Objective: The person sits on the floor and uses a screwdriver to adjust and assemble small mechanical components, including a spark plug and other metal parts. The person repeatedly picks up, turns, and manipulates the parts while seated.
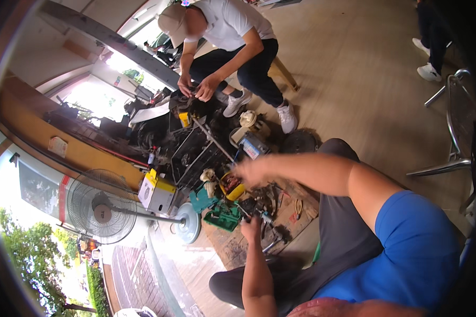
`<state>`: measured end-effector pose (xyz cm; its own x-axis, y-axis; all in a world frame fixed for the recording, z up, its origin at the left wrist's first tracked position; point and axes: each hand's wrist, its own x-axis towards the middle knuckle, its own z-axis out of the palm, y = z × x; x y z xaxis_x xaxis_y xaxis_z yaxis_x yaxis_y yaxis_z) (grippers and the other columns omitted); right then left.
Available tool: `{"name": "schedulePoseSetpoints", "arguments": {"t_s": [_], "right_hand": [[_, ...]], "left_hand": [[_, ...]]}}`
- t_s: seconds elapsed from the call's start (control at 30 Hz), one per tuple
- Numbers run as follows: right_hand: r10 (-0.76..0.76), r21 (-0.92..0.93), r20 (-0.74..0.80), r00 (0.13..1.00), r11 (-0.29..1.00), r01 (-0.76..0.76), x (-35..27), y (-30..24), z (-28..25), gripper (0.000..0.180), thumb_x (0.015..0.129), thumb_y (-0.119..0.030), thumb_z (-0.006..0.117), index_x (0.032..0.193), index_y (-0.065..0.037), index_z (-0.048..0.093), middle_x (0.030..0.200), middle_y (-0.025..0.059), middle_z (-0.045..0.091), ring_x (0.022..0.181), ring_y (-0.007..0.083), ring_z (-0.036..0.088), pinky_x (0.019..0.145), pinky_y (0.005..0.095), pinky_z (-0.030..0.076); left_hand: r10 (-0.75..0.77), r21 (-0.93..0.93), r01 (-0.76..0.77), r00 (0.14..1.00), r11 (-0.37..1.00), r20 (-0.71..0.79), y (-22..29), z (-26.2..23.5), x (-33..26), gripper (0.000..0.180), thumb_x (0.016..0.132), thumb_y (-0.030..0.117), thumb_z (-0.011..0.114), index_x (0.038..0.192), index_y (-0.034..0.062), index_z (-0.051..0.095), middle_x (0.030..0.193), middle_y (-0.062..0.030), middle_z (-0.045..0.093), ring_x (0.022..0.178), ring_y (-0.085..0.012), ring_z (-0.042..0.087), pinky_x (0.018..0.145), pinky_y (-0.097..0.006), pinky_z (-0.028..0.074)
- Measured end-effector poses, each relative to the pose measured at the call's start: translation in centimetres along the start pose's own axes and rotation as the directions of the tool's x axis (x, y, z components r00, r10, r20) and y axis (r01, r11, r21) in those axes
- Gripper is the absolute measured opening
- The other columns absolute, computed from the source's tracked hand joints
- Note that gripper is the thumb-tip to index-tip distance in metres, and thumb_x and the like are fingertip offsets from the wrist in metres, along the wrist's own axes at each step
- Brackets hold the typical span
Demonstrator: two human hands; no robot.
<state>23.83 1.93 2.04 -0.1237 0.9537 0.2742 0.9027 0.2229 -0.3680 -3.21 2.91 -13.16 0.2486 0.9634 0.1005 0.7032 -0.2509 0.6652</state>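
The left hand (251, 228) reaches down to the dark metal tools (267, 232) scattered on the worn wooden board (232, 251) on the floor; its grip looks curled around a small dark part, though what exactly it holds cannot be told. The right hand (248, 171) stretches to the far edge of the board, blurred, fingers touching a round yellow part with copper windings (230, 185); whether that grip is closed cannot be told. A green case (223, 216) lies between the hands. Beyond, another person's hands (198, 87) work on a dark machine (190, 137). A standing fan (101, 207) lies left.
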Motion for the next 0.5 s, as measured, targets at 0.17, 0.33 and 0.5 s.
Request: {"name": "schedulePoseSetpoints", "arguments": {"t_s": [0.17,0.33,0.5], "right_hand": [[0.302,0.396,-0.184,0.935,0.894,-0.211,0.0,-0.2,-8.1,0.065,0.090,-0.033,0.066,0.141,0.000,0.045,0.111,0.0240,0.065,0.100,0.0343,0.066,0.089,0.0410,0.052],[-0.137,0.095,0.588,0.797,0.990,0.101,-0.5,-5.4,-0.8,0.050,0.089,-0.038,0.066,0.123,-0.002,0.062,0.117,0.0199,0.067,0.110,0.0365,0.062,0.093,0.0435,0.048],[-0.059,0.048,0.567,0.821,0.998,0.039,-1.3,-4.8,0.6,0.047,0.087,-0.038,0.068,0.119,-0.004,0.065,0.113,0.0181,0.068,0.109,0.0355,0.062,0.092,0.0431,0.049]], "left_hand": [[-0.063,-0.459,0.023,0.996,0.888,-0.070,11.9,-12.3,-0.3,0.023,0.088,0.017,0.071,0.092,-0.0048,0.066,0.077,-0.0030,0.065,0.069,-0.0097,0.054,0.062,-0.027,0.045],[0.070,-0.626,-0.109,0.994,0.772,-0.087,13.1,-15.1,4.2,0.023,0.091,0.019,0.069,0.101,-0.0011,0.066,0.085,-0.0031,0.066,0.071,-0.0113,0.060,0.061,-0.025,0.047],[0.150,-0.746,-0.122,0.988,0.655,-0.031,16.4,-12.7,4.2,0.023,0.091,0.018,0.067,0.102,-0.0026,0.065,0.089,-0.0061,0.068,0.077,-0.0133,0.065,0.067,-0.026,0.052]]}}
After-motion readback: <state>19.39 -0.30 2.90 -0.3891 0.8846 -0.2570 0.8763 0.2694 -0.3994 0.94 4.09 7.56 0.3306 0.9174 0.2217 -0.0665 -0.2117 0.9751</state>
